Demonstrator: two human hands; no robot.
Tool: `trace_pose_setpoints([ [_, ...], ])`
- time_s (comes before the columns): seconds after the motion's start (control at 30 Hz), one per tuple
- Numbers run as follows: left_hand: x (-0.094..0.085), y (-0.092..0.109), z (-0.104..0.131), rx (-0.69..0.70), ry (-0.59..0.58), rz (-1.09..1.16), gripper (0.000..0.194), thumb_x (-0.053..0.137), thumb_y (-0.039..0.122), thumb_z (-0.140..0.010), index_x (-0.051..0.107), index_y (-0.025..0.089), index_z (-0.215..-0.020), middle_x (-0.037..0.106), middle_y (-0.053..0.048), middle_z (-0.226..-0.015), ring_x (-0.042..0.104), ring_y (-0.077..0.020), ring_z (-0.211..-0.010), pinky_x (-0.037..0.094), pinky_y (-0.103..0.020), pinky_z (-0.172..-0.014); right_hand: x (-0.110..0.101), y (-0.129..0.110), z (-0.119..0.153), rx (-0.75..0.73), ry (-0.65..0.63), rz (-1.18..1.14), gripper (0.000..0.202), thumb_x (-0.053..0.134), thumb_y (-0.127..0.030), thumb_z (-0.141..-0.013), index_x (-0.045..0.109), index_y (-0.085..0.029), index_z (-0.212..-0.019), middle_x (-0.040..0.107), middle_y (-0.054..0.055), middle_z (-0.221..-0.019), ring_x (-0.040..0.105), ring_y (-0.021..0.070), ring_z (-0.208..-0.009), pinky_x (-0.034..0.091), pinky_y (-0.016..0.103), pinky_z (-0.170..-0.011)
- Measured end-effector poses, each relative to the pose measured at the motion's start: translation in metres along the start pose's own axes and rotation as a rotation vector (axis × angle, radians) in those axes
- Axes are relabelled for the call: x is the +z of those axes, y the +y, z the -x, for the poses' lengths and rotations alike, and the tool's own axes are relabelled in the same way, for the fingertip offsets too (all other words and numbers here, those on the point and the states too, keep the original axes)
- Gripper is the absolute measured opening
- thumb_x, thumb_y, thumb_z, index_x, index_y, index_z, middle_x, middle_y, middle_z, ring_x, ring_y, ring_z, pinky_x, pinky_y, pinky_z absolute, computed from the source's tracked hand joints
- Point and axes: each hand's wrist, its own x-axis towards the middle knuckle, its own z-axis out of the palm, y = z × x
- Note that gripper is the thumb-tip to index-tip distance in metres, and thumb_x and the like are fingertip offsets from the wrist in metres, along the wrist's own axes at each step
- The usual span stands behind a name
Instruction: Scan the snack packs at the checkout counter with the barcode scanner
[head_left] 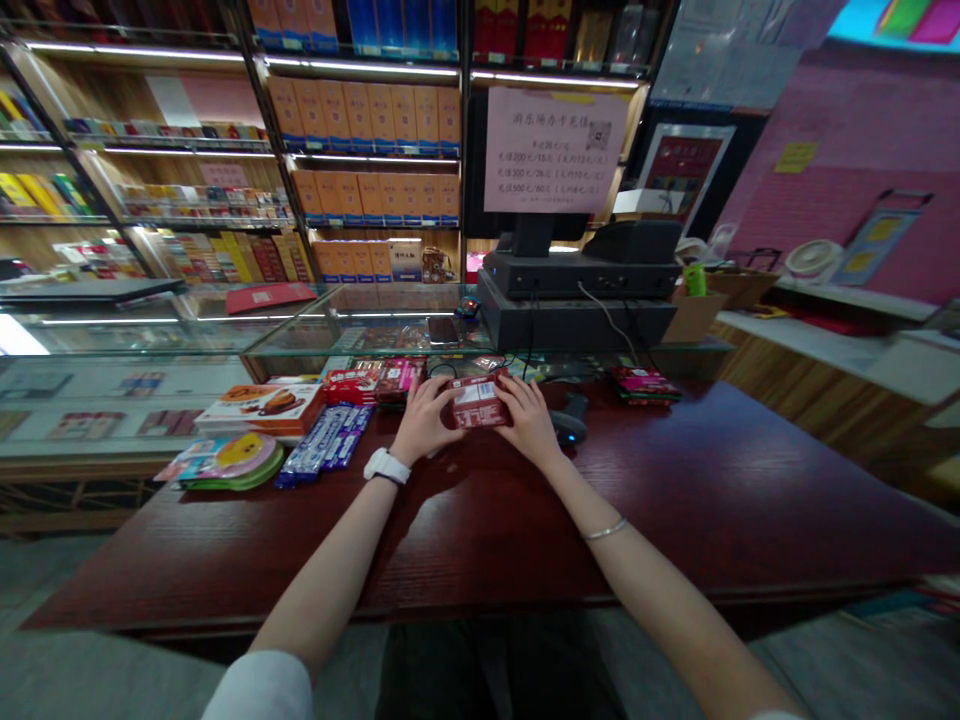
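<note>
A small dark red box (478,402) with a pale label patch is held between my two hands above the wooden counter. My left hand (427,418), with a white watch on the wrist, grips its left end with thumb and fingers. On the right end, my right hand (528,418) closes in the same way; a thin bangle sits on that forearm. Close behind the left hand lie red snack packs (397,380). Just right of the right hand stands a dark barcode scanner (571,420) with a blue light, partly hidden by the hand.
Left on the counter (480,560) are blue-purple wrapped bars (327,440), an orange-white snack box (262,408) and round-topped packs (232,460). More red packets (643,385) lie at right. Behind stand a glass case (360,335) and a register (577,285) with cables.
</note>
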Motion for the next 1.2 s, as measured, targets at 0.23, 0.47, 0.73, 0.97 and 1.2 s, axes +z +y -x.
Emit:
trace_pose_setpoints([
  [0.23,-0.003,0.004,0.001,0.105,0.05,-0.065,0.055,0.073,0.033,-0.07,0.06,0.024,-0.123,0.052,-0.01,-0.141,0.044,-0.0311,-0.134,0.017,-0.057,-0.12,-0.001,0.0,-0.009,0.271,0.161,-0.556,0.083,0.069,-0.054,-0.078,0.036,-0.021,-0.146,0.038,0.016,-0.152,0.046,0.0288,-0.134,0.039,0.045,-0.111],
  [0.47,0.003,0.017,0.001,0.178,0.008,-0.095,0.059,0.072,0.035,-0.071,0.058,0.023,-0.127,0.049,-0.012,-0.142,0.041,-0.0319,-0.137,0.016,-0.057,-0.121,-0.005,0.002,-0.014,0.695,0.295,-0.84,0.047,0.063,-0.064,-0.075,0.067,-0.018,-0.081,0.068,0.004,-0.079,0.062,0.0208,-0.075,0.051,0.034,-0.076],
  [0.73,0.004,0.023,0.002,0.226,-0.074,-0.136,0.075,0.071,0.036,-0.073,0.046,0.025,-0.142,0.043,-0.011,-0.149,0.029,-0.0341,-0.145,0.012,-0.058,-0.121,-0.009,-0.007,-0.016,0.709,0.307,-0.858,0.048,0.063,-0.068,-0.071,0.063,-0.02,-0.069,0.061,0.0,-0.065,0.054,0.0172,-0.062,0.045,0.029,-0.062],
  [0.97,0.005,0.023,0.0,0.207,-0.098,-0.16,0.072,0.071,0.035,-0.074,0.048,0.032,-0.142,0.046,-0.009,-0.148,0.043,-0.0303,-0.136,0.011,-0.057,-0.122,-0.012,-0.009,-0.017,0.718,0.283,-0.883,0.045,0.063,-0.066,-0.072,0.058,-0.021,-0.068,0.057,-0.003,-0.062,0.05,0.0155,-0.059,0.042,0.028,-0.06],
  [1.2,0.004,0.014,0.002,0.136,-0.025,-0.136,0.071,0.072,0.031,-0.071,0.052,0.027,-0.139,0.049,-0.011,-0.144,0.047,-0.031,-0.131,0.014,-0.057,-0.121,-0.012,-0.008,-0.017,0.645,0.149,-0.691,0.045,0.058,-0.066,-0.076,0.06,-0.021,-0.071,0.063,0.001,-0.07,0.057,0.0194,-0.068,0.047,0.032,-0.071],
])
